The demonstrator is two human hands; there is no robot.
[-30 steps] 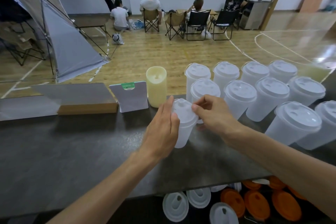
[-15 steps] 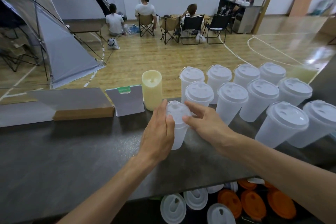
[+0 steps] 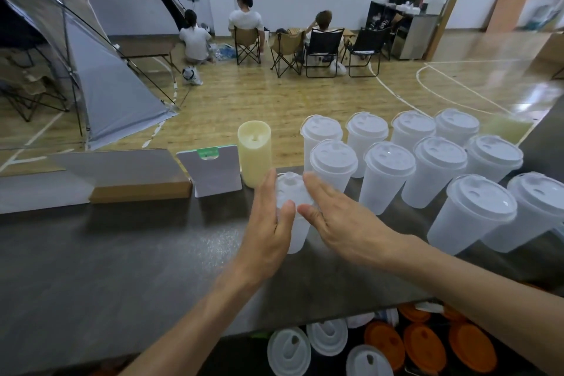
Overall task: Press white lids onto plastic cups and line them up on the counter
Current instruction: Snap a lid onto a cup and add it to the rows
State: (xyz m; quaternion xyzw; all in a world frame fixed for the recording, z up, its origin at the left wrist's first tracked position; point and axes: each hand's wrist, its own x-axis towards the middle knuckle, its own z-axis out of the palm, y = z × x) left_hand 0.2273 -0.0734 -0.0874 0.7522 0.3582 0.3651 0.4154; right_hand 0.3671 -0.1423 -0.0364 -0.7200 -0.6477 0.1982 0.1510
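A translucent plastic cup with a white snap-on lid [image 3: 291, 207] stands on the dark grey tabletop [image 3: 122, 253], at about 12 o'clock from the viewer and at the left end of the lidded cups. The left hand [image 3: 268, 229] lies flat against its side at 9 o'clock, fingers straight, thumb on the wall. The right hand [image 3: 338, 220] is also spread and relaxed at 3 o'clock, gripping nothing; whether it touches the cup I cannot tell. The row of finished lidded cups [image 3: 387, 174] runs off toward 2 o'clock. The cup looks empty, so probably very light, thin-walled and easy to dent or tip. It is best held low on the wall or by the stiffer lid rim. Spare white lids [image 3: 305, 348] sit below the tabletop edge at 6 o'clock.
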